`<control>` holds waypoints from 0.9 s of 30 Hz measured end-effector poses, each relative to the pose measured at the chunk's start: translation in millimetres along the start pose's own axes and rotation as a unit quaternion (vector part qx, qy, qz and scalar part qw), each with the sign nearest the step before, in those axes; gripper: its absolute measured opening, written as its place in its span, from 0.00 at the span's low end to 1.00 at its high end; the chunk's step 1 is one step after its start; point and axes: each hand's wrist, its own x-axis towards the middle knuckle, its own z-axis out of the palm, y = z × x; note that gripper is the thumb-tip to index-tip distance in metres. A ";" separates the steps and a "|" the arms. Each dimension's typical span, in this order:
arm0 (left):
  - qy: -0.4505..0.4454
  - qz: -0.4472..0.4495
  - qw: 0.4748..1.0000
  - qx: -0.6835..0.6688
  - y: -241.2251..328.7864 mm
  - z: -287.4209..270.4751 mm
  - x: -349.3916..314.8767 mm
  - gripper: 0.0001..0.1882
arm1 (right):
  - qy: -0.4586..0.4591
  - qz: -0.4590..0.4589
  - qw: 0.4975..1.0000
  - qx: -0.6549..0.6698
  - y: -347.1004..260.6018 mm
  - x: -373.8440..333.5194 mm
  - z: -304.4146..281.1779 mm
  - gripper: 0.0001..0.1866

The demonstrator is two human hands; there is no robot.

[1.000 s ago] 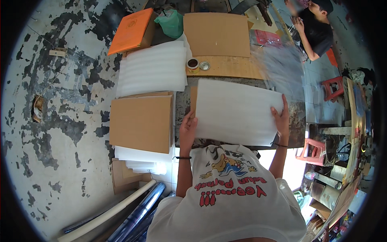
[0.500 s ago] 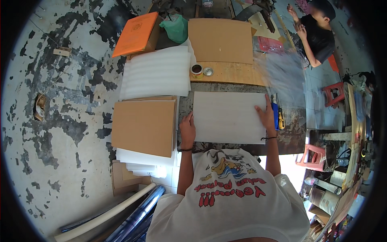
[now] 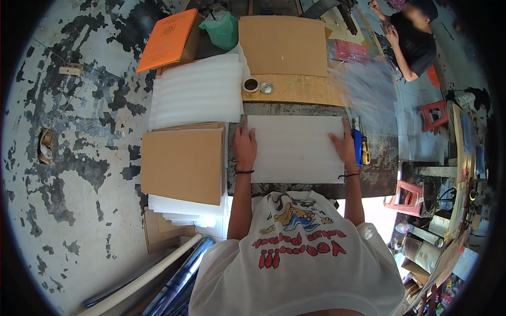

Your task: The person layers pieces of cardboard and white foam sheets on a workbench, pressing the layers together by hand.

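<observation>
A white foam sheet (image 3: pixel 295 152) lies flat on the dark, worn table in front of me. My left hand (image 3: pixel 244 148) rests along its left edge, fingers pointing away and slightly apart. At the right edge, my right hand (image 3: pixel 344 149) lies with its thumb spread over the sheet and its fingers stretched along the side. Just right of that hand are a blue-handled tool (image 3: pixel 358 147) and a yellow-and-black cutter (image 3: pixel 366 152). To the left of my left hand stands a stack of brown cardboard sheets (image 3: pixel 182 166).
Behind the cardboard is a pile of white foam sheets (image 3: pixel 197 92). An opened can (image 3: pixel 251 87) and its lid (image 3: pixel 267 87) stand on a wooden board (image 3: pixel 300 90). Clear plastic sheets (image 3: pixel 369 97) cover the far right. A person (image 3: pixel 416 45) in black is beyond them.
My left hand has moved farther forward along the sheet's left edge, and its fingers have straightened. The right hand stays on the right edge. The whole view has shifted slightly.
</observation>
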 end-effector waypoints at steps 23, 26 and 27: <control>-0.037 0.064 0.988 0.132 -0.4 11.4 14.8 0.22 | -0.013 0.042 0.996 0.072 9.4 2.1 1.3 0.43; -0.030 0.057 0.988 0.141 -3.7 16.8 14.4 0.21 | -0.014 0.042 0.998 0.048 9.4 2.6 -1.5 0.44; -0.034 0.063 0.988 0.135 -4.9 18.0 14.3 0.21 | -0.024 0.045 0.998 0.019 7.9 1.5 -1.2 0.45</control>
